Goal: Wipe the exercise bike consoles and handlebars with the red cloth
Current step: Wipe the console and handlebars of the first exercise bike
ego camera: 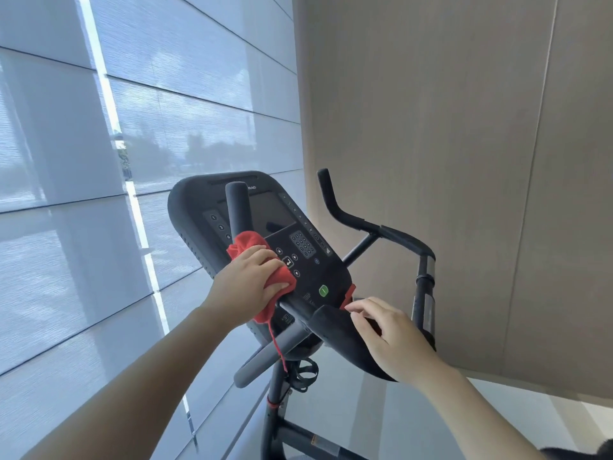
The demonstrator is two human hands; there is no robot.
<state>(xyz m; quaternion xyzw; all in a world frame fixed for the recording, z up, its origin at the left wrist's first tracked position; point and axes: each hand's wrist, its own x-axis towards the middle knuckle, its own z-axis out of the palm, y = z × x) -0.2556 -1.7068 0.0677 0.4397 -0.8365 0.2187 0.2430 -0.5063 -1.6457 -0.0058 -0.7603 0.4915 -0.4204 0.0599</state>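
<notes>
The exercise bike console (298, 247) is black, with a dark screen, keypad and green button, and it tilts toward me. My left hand (247, 283) grips the bunched red cloth (247, 242) and presses it on the console's lower left side, beside the upright left handlebar (237, 207). A loose red thread from the cloth hangs down over the lower left bar (265, 356). My right hand (389, 340) lies on the black handlebar pad (338, 330), fingers curled over its far edge next to a red tab (350, 293). The right handlebar (351, 217) curves up untouched.
The bike's black frame (275, 423) runs down between my arms, with a bottle cage (303, 371) on the stem. A window with a translucent blind (99, 194) fills the left. A beige panelled wall (464, 161) stands close behind the bike on the right.
</notes>
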